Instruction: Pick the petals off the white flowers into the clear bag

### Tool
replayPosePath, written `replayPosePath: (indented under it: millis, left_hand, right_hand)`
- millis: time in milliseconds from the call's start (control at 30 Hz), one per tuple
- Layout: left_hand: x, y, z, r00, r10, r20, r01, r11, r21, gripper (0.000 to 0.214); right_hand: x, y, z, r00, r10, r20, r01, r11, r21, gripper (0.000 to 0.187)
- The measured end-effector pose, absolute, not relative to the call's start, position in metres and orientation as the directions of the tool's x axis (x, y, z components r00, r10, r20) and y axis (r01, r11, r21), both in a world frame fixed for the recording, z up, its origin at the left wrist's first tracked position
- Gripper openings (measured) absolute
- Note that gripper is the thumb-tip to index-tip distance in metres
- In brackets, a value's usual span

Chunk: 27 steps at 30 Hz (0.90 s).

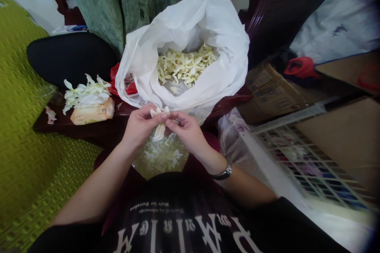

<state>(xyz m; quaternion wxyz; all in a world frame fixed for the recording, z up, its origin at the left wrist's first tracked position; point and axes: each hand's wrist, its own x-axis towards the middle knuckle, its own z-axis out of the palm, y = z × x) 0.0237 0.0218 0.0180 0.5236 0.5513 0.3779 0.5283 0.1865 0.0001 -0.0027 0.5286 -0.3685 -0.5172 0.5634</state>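
My left hand (144, 123) and my right hand (184, 128) meet in front of my chest. Both are closed on a pale cream flower (159, 131), its petals showing above and below the fingers. Just beyond them a large white plastic bag (228, 43) gapes wide, with a heap of cream-yellow flowers (187, 65) inside. Below my hands, between my legs, lies a spread of pale petals (162, 156) in what looks like a clear bag or container; its rim is hidden.
On the dark wooden bench (118, 118) at left, white flowers (84, 91) lie behind an orange-and-white tissue pack (92, 110). A red bag (114, 77) touches the white bag. Right stand a cardboard box (268, 91) and a white wire crate (308, 166). A black seat (71, 57) stands at left.
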Motion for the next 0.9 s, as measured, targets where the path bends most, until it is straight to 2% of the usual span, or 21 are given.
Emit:
replayPosePath:
  millis: [167, 367, 567, 767, 900]
  left_hand:
    - [0.024, 0.022, 0.012, 0.206, 0.978, 0.039, -0.165, -0.005, 0.986, 0.032]
    - [0.02, 0.022, 0.017, 0.204, 0.966, 0.161, -0.104, -0.143, 0.984, 0.013]
    - [0.022, 0.021, 0.014, 0.18, 0.977, 0.114, -0.17, -0.083, 0.982, 0.019]
    - [0.018, 0.026, 0.008, 0.051, 0.996, 0.077, -0.26, -0.061, 0.964, 0.025]
    - [0.009, 0.028, 0.009, 0.028, 0.995, 0.096, -0.226, -0.087, 0.97, 0.027]
  right_hand:
    - [0.185, 0.001, -0.006, -0.096, 0.99, 0.104, -0.255, 0.077, -0.964, 0.038]
    - [0.185, 0.001, -0.007, -0.056, 0.989, 0.135, -0.178, 0.124, -0.976, 0.035]
    - [0.186, 0.002, -0.009, 0.004, 0.985, 0.171, -0.193, 0.168, -0.967, 0.027]
    - [0.194, 0.008, -0.01, 0.15, 0.972, 0.18, -0.258, 0.214, -0.942, 0.026]
    - [0.208, 0.01, -0.01, 0.193, 0.956, 0.22, -0.228, 0.262, -0.938, 0.026]
